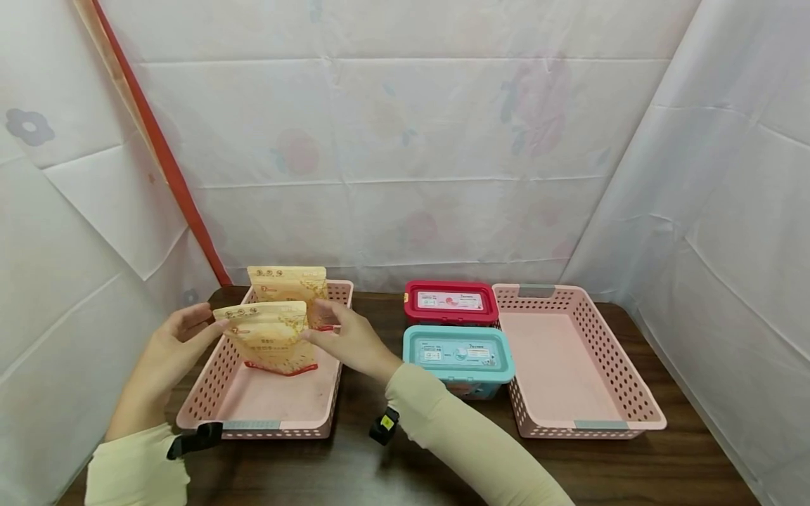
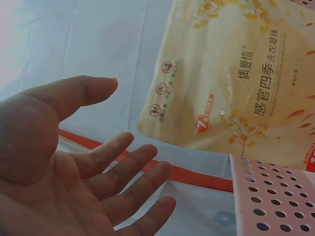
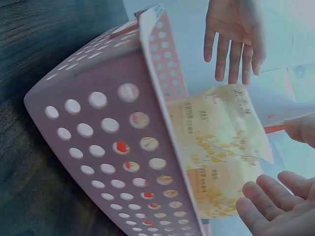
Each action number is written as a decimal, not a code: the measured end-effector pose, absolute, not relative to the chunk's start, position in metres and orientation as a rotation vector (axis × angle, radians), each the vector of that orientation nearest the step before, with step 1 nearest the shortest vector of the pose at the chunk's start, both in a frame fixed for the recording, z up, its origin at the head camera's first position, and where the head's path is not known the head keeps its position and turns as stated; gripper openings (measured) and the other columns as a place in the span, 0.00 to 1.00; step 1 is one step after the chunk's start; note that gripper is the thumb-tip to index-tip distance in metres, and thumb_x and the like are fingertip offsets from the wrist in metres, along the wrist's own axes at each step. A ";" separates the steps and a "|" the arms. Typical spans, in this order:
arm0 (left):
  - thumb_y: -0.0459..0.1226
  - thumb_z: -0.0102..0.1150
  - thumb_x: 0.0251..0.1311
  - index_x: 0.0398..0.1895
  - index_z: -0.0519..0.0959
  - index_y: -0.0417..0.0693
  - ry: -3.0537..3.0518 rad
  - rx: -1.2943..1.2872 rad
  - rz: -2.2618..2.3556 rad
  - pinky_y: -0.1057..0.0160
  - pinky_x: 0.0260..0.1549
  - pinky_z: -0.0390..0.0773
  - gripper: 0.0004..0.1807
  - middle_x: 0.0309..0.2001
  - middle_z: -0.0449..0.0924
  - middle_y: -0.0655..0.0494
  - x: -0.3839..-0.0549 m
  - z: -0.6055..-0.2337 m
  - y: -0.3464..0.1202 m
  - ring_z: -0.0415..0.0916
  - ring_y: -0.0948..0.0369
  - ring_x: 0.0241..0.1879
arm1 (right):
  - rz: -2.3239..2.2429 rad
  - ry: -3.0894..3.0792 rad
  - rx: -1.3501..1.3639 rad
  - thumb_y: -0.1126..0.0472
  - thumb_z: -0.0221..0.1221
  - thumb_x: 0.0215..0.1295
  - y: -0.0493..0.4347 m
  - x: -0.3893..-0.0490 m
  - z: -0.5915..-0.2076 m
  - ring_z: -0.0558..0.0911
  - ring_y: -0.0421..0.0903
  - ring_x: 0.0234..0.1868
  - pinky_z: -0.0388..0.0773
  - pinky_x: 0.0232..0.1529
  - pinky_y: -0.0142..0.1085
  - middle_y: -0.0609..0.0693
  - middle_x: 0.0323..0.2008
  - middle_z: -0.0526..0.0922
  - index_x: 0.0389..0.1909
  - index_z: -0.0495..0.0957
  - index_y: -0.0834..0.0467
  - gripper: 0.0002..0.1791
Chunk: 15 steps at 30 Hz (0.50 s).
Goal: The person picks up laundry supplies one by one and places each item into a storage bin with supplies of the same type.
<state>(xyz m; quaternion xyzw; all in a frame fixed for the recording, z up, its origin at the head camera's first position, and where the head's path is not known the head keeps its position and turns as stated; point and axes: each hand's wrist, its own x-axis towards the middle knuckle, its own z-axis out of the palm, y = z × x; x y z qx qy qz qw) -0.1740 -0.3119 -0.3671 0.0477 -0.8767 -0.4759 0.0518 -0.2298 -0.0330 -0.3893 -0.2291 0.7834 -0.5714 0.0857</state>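
Two yellow laundry-capsule pouches stand upright in the left pink basket [image 1: 266,406], one behind the other. The front pouch [image 1: 272,341] leans slightly; the rear pouch [image 1: 281,287] shows above and behind it. My left hand [image 1: 161,351] is beside the front pouch's left edge, and the left wrist view shows its fingers [image 2: 130,172] spread and apart from the pouch. On the other side, my right hand [image 1: 354,344] is held at the pouches' right edge with fingers loosely extended. In the right wrist view, neither hand grips anything.
A red lidded box [image 1: 451,303] and a teal lidded box [image 1: 458,351] stand mid-table, the teal one nearer. Right of them is a second pink basket [image 1: 569,365] with perforated walls. White patterned sheets [image 1: 392,140] enclose the dark wooden table [image 1: 304,471] behind and at both sides.
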 end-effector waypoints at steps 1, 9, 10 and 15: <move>0.52 0.55 0.72 0.77 0.51 0.33 -2.659 0.142 -1.437 0.75 0.46 0.72 0.44 0.72 0.56 0.28 -0.173 -0.366 -0.311 0.57 0.34 0.68 | -1.707 2.335 -0.690 0.48 0.66 0.67 -0.032 -0.229 -0.387 0.75 0.42 0.62 0.73 0.61 0.38 0.42 0.66 0.72 0.73 0.66 0.50 0.36; 0.53 0.56 0.70 0.77 0.55 0.37 -2.595 0.138 -1.407 0.30 0.60 0.60 0.43 0.70 0.60 0.31 -0.166 -0.355 -0.305 0.58 0.37 0.67 | -1.697 2.372 -0.775 0.47 0.65 0.67 -0.020 -0.226 -0.379 0.75 0.40 0.61 0.71 0.64 0.43 0.44 0.66 0.73 0.72 0.67 0.47 0.35; 0.53 0.56 0.70 0.77 0.56 0.38 -2.584 0.139 -1.402 0.30 0.60 0.60 0.42 0.69 0.61 0.33 -0.166 -0.355 -0.304 0.60 0.41 0.66 | -1.694 2.378 -0.782 0.47 0.65 0.67 -0.018 -0.225 -0.378 0.75 0.40 0.61 0.72 0.64 0.43 0.44 0.66 0.73 0.72 0.67 0.47 0.34; 0.52 0.59 0.69 0.74 0.62 0.41 -2.548 0.124 -1.338 0.57 0.50 0.70 0.38 0.61 0.69 0.51 -0.162 -0.351 -0.299 0.65 0.65 0.52 | -1.675 2.409 -0.842 0.49 0.64 0.69 -0.011 -0.222 -0.375 0.75 0.42 0.62 0.73 0.63 0.43 0.43 0.66 0.73 0.73 0.67 0.48 0.33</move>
